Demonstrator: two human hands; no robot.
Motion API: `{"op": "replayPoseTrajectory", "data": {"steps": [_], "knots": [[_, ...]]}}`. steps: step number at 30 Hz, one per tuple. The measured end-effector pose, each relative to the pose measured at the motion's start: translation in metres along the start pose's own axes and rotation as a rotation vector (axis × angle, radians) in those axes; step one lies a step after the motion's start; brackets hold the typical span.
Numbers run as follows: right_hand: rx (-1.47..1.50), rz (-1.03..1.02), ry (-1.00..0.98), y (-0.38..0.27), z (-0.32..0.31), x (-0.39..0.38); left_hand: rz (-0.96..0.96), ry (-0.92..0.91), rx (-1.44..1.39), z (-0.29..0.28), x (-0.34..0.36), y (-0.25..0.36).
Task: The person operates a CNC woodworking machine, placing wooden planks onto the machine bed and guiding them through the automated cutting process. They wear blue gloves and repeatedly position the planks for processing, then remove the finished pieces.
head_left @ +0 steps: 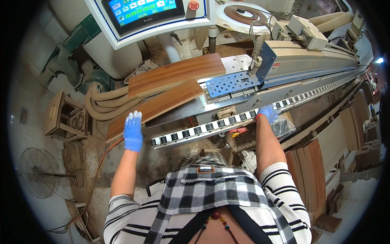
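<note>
1. Head view: the left hand (133, 131), in a blue glove, lies flat with fingers spread on the near end of a long wooden board (156, 106); it presses rather than grips, which seems meant to keep the board steady on the machine.
2. The board rests slanted on the metal machine bed (191, 109), its far end near a blue perforated plate (229, 83). A second, wider wooden board (175, 73) lies just behind it, touching or overlapping.
3. The right hand (268, 112), also gloved in blue, rests on the roller track (211, 127) at the machine's front edge, well apart from the boards; fingers look curled over the rail, apparently for support, though a firm grasp cannot be told.
4. A touch-screen panel (142, 11) hangs above.
</note>
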State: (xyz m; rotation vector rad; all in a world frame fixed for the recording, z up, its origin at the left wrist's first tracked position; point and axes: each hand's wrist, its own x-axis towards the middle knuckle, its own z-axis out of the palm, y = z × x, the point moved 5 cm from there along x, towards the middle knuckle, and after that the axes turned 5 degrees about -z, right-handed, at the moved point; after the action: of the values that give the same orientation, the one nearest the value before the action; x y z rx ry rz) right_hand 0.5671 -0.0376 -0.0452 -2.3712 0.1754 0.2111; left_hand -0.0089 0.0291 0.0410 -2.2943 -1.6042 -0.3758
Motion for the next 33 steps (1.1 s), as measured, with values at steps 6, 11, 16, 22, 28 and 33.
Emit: {"op": "replayPoseTrajectory", "data": {"steps": [6,11,16,22,28,33], "knots": [[-0.012,0.01,-0.019,-0.002,-0.003,-0.002,0.072,-0.072,-0.023,-0.003,-0.034,0.027],[-0.034,0.014,-0.008,-0.001,0.001,0.001,0.124,-0.192,-0.096,0.01,-0.005,0.074],[0.002,0.013,0.047,0.002,0.005,0.004,0.198,-0.24,-0.119,0.037,0.028,0.117],[-0.017,0.008,0.042,0.001,0.003,0.003,0.134,-0.211,-0.187,0.058,0.064,0.127],[-0.008,0.024,0.015,0.001,0.005,0.006,0.025,-0.236,-0.327,0.051,0.066,0.112],[-0.009,0.008,0.013,-0.001,-0.002,-0.003,-0.128,-0.218,-0.21,0.036,0.039,0.063]]}}
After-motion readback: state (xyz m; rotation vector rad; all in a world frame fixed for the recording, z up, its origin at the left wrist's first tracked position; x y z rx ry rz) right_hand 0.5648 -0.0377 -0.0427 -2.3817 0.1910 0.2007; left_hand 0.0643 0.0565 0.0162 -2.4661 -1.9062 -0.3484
